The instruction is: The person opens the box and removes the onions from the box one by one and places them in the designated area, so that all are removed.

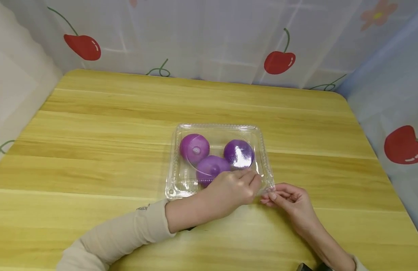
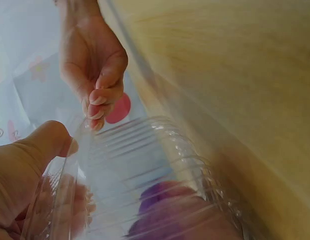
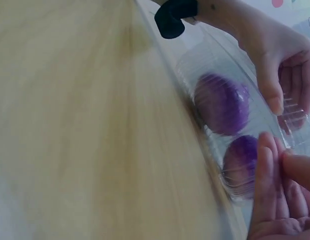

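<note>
A clear plastic clamshell box [image 1: 217, 129] sits on the table with its lid over three round purple things: a pinkish one [image 1: 192, 146] at the back left, a darker one [image 1: 235, 151] at the back right and a third [image 1: 210, 164] at the front. My left hand [image 1: 234, 188] reaches across the front and grips the box's edge near the front right corner, its thumb [image 2: 54, 137] on one side and fingers behind the plastic. Right at that corner, my right hand [image 1: 295, 207] pinches the rim between thumb and fingertips. The left hand partly hides the front purple thing.
The wood-patterned table [image 1: 104, 150] extends around the box on all sides. A pale curtain [image 1: 202, 37] with cherry prints hangs along its back and sides. A dark piece of wrist gear [image 1: 303, 267] shows at the bottom edge by the right forearm.
</note>
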{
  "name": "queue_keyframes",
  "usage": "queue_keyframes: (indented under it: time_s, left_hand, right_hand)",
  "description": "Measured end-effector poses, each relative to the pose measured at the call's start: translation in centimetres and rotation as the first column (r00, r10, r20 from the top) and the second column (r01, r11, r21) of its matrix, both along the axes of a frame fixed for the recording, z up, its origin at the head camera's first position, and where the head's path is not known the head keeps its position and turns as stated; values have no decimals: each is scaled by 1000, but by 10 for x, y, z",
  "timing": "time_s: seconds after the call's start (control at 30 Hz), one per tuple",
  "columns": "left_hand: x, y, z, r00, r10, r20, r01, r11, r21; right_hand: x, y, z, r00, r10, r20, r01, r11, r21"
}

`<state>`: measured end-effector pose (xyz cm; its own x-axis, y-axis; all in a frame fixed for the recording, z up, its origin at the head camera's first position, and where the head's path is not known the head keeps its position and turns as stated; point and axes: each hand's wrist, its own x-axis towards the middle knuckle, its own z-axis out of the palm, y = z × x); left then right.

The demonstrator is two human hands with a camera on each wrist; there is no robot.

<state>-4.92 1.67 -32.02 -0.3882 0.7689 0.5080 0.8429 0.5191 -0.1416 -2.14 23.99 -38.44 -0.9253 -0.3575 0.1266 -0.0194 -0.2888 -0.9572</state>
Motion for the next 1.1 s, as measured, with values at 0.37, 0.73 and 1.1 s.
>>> queue_keyframes:
  time_s: [0.37, 0.73, 1.1]
  left_hand:
    - [3, 5, -2, 993, -13, -116, 8, 999, -46]
    - [2, 3, 3, 999, -40, 21, 42, 997, -71]
    - [4, 3, 14, 988, -52, 144, 56, 998, -25]
  right_hand:
    - [-3, 5, 10, 974, 142, 176, -149, 988, 26]
    - [0, 2, 1, 998, 69, 5, -69, 997, 36]
    - [1, -4, 3, 993, 99, -57, -94, 992, 81]
